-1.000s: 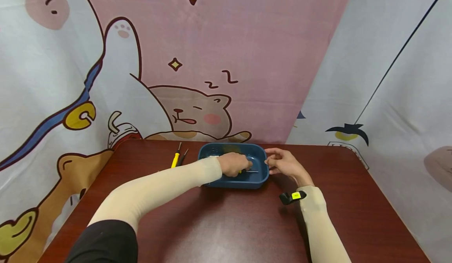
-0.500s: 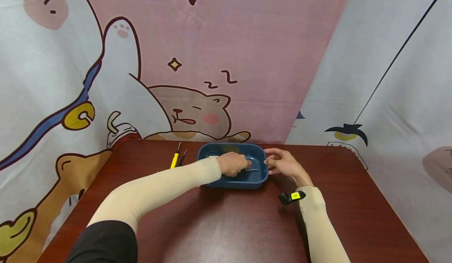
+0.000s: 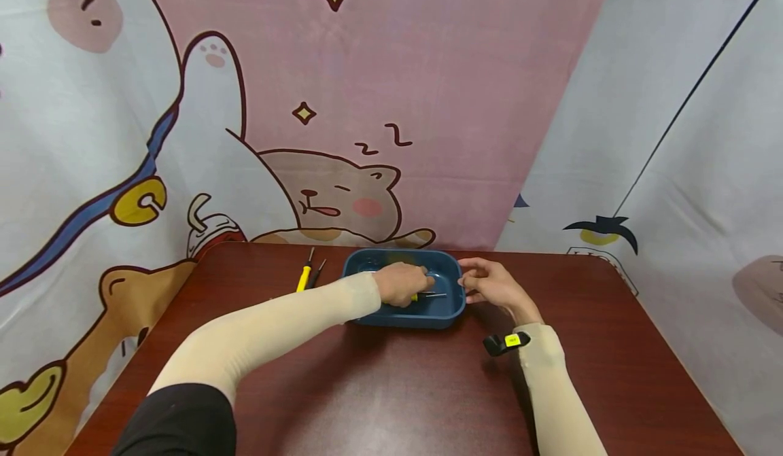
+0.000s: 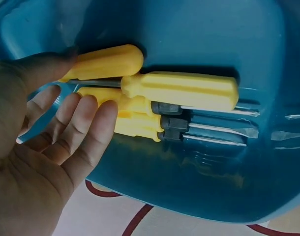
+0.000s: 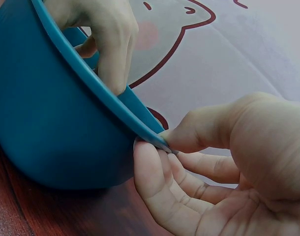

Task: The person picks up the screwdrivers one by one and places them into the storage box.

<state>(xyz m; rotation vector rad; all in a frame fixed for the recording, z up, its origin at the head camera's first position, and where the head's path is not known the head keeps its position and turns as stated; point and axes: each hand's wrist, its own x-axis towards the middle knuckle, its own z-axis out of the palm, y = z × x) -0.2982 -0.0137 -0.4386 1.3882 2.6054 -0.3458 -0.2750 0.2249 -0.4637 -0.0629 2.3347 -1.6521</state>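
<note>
Head view: the left hand reaches into the blue tray on the desk; the right hand steadies its rim. Two screwdrivers lie outside.

Left wrist view: four yellow-handled screwdrivers in the tray, fingers loosely extended on the handles, thumb on one, not clamped. The step looks like setting tools in; next calls for letting go cleanly.

Right wrist view: thumb and forefinger pinch the rim.
</note>
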